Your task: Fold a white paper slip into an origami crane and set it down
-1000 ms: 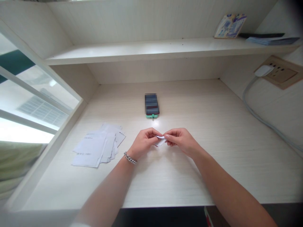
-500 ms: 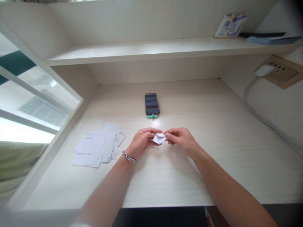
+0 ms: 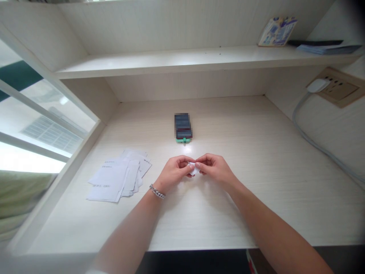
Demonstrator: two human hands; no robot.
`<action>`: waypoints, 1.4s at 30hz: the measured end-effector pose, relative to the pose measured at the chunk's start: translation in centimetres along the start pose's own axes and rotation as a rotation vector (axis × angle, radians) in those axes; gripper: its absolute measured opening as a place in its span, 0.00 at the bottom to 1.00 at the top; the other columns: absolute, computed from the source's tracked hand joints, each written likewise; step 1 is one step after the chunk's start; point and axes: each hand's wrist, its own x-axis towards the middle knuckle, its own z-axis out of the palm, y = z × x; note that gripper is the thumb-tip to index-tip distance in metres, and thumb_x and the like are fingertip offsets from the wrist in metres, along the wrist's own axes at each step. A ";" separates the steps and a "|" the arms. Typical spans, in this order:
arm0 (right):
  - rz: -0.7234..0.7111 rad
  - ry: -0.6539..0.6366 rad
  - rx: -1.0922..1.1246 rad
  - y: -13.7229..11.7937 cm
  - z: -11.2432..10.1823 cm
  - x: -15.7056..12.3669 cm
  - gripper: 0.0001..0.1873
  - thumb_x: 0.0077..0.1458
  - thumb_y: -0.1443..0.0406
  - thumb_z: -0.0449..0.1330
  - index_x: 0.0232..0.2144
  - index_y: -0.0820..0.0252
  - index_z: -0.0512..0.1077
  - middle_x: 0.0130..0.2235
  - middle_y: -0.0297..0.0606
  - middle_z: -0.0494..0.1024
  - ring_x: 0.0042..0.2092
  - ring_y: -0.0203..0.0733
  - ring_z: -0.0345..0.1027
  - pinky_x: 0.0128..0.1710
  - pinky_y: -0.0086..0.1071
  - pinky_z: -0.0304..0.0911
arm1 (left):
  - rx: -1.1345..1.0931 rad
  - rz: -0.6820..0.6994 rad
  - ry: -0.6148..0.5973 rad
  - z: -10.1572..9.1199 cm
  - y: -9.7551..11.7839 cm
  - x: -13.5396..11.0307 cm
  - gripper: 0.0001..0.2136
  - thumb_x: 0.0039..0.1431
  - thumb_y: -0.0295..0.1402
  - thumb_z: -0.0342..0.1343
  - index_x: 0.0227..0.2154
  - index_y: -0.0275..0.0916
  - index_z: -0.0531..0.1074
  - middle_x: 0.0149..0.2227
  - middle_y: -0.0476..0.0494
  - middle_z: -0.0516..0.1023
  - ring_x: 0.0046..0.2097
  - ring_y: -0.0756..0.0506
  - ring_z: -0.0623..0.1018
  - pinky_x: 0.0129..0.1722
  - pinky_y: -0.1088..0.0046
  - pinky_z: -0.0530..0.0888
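A small folded piece of white paper (image 3: 193, 172) is held just above the desk, mostly covered by fingers. My left hand (image 3: 176, 169), with a silver chain bracelet (image 3: 157, 191) on its wrist, pinches the paper's left side, thumb on top. From the right, my right hand (image 3: 212, 167) grips the other side between thumb and forefinger. The fingertips of both hands nearly meet over it. Beyond the hands lies a phone (image 3: 183, 125) with a blurred-out screen and a green edge.
Loose printed paper sheets (image 3: 114, 182) lie spread at the left of the desk (image 3: 270, 171). Overhead, a shelf (image 3: 171, 61) holds a colourful packet (image 3: 278, 31) and flat items. A grey cable (image 3: 313, 142) runs from the wall socket (image 3: 339, 86) at right. A window (image 3: 48, 114) is on the left.
My right hand has shifted slightly left, and both thumbs have come closer together over the folded paper. Less of the paper shows now.
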 end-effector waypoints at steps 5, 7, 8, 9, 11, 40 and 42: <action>-0.025 0.041 -0.019 0.1 0.0 0.1 0.10 0.46 0.60 0.61 0.28 0.62 0.73 0.25 0.36 0.74 0.26 0.36 0.66 0.27 0.30 0.62 | 0.025 0.029 -0.004 0.0 0.0 -0.2 0.17 0.47 0.30 0.60 0.42 0.34 0.69 0.26 0.47 0.74 0.31 0.49 0.76 0.34 0.70 0.72; -0.036 0.047 -0.036 0.0 0.0 0.0 0.10 0.46 0.60 0.61 0.28 0.62 0.74 0.25 0.37 0.75 0.26 0.37 0.66 0.27 0.31 0.62 | 0.032 0.027 -0.008 -0.1 0.0 -0.2 0.18 0.47 0.29 0.60 0.43 0.34 0.68 0.26 0.47 0.74 0.31 0.49 0.76 0.35 0.70 0.72; -0.042 0.050 -0.045 0.0 0.0 0.0 0.10 0.46 0.60 0.61 0.28 0.62 0.74 0.25 0.37 0.75 0.27 0.37 0.67 0.27 0.31 0.62 | 0.035 0.027 -0.013 -0.2 0.1 -0.2 0.18 0.47 0.28 0.60 0.43 0.34 0.68 0.26 0.47 0.74 0.31 0.49 0.76 0.35 0.70 0.72; -0.048 0.053 -0.052 -0.1 0.0 0.0 0.10 0.46 0.60 0.61 0.28 0.62 0.74 0.26 0.37 0.75 0.27 0.37 0.67 0.27 0.31 0.62 | 0.036 0.026 -0.019 -0.2 0.1 -0.2 0.18 0.47 0.28 0.60 0.43 0.34 0.68 0.26 0.47 0.74 0.31 0.49 0.76 0.35 0.70 0.72; -0.060 0.051 -0.060 -0.2 0.0 0.0 0.10 0.45 0.61 0.61 0.29 0.62 0.74 0.26 0.37 0.76 0.27 0.37 0.67 0.28 0.31 0.62 | 0.032 0.023 -0.033 -0.3 0.3 -0.2 0.18 0.47 0.27 0.59 0.44 0.34 0.68 0.26 0.46 0.74 0.31 0.49 0.76 0.35 0.70 0.71; 0.019 -0.043 0.024 0.6 -0.7 0.4 0.15 0.47 0.56 0.60 0.26 0.63 0.72 0.23 0.35 0.72 0.24 0.33 0.64 0.26 0.29 0.61 | 0.089 0.121 0.127 -0.1 0.0 -0.2 0.15 0.50 0.31 0.58 0.41 0.35 0.65 0.25 0.47 0.74 0.28 0.50 0.75 0.30 0.74 0.71; 0.030 -0.047 0.049 0.4 -0.6 0.3 0.15 0.47 0.56 0.61 0.26 0.64 0.72 0.23 0.36 0.72 0.25 0.33 0.64 0.26 0.29 0.61 | 0.092 0.125 0.120 -0.1 0.1 -0.2 0.15 0.51 0.31 0.57 0.41 0.35 0.65 0.25 0.46 0.74 0.28 0.50 0.75 0.30 0.74 0.71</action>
